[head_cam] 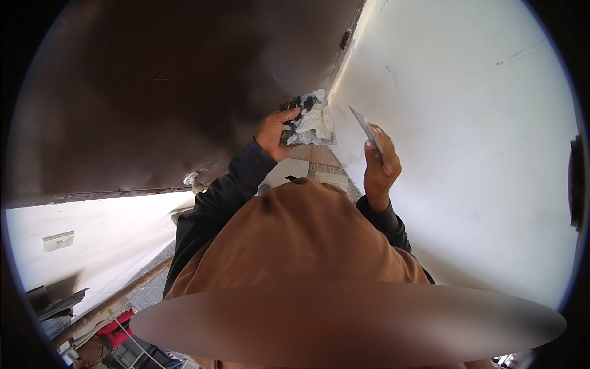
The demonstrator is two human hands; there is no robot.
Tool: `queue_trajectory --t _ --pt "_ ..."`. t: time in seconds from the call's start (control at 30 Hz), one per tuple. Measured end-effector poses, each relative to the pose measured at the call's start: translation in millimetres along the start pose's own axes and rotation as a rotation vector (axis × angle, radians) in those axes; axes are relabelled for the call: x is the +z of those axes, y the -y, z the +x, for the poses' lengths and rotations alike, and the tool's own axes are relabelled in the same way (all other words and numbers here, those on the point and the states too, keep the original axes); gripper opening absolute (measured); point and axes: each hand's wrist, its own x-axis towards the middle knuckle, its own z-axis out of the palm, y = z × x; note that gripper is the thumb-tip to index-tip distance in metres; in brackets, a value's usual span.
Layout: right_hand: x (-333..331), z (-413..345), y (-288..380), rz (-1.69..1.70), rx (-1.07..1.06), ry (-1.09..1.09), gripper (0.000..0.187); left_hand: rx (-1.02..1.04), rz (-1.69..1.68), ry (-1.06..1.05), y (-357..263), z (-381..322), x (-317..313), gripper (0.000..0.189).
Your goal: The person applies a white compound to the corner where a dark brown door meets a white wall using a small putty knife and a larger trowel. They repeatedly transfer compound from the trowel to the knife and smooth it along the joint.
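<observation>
My left hand (276, 133) grips a dark, flat plate (289, 133) by its left side, the thumb lying over the top. White filler paste (315, 121) is heaped and smeared across that plate. In my right hand (382, 166) is a thin metal scraper blade (362, 121), tilted, its pointed corner up and to the left. White paste spots my right thumb and fingers. The blade is apart from the plate and close to the white wall (461, 138); whether it touches the wall I cannot tell.
A dark brown door (161, 92) with a round knob (197, 186) stands at the left. Its upper right edge meets a pale frame strip (355, 50). Tiled floor (329, 170) shows below my hands. Lower left are a wall switch plate (58, 241), a brown pole (115, 300) and red cloth (115, 328).
</observation>
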Motion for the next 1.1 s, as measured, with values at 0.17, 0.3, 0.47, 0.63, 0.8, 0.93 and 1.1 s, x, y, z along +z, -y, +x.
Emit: queue_trajectory --t 0.17,0.3,0.47,0.63,0.8,0.93,1.1 --pt "-46.8 13.6 16.9 -0.447 -0.193 0.284 0.044 -0.056 -0.005 -0.101 11.9 20.2 46.6 0.018" --pt "-100.9 43.9 37.4 -0.62 -0.328 0.315 0.04 0.0 0.107 -0.01 -4.8 13.6 56.6 0.02" --pt "-96.6 63.2 38.2 -0.628 -0.41 0.679 0.045 0.014 0.458 -0.004 -7.0 15.1 65.3 0.023" --pt "-107.9 85.9 54.8 -0.591 -0.472 0.798 0.046 -0.002 0.461 -0.046 10.7 17.3 71.6 0.024" --pt "-102.8 93.7 29.9 -0.525 -0.413 0.868 0.049 -0.018 0.52 0.013 6.8 19.9 65.6 0.022" --pt "-116.0 86.8 5.9 -0.297 -0.3 0.826 0.043 0.171 0.371 -0.224 1.0 17.4 63.5 0.019" --pt "-109.9 44.0 -13.6 0.813 1.063 0.525 0.028 0.648 0.279 -0.186 26.3 35.9 67.2 0.018"
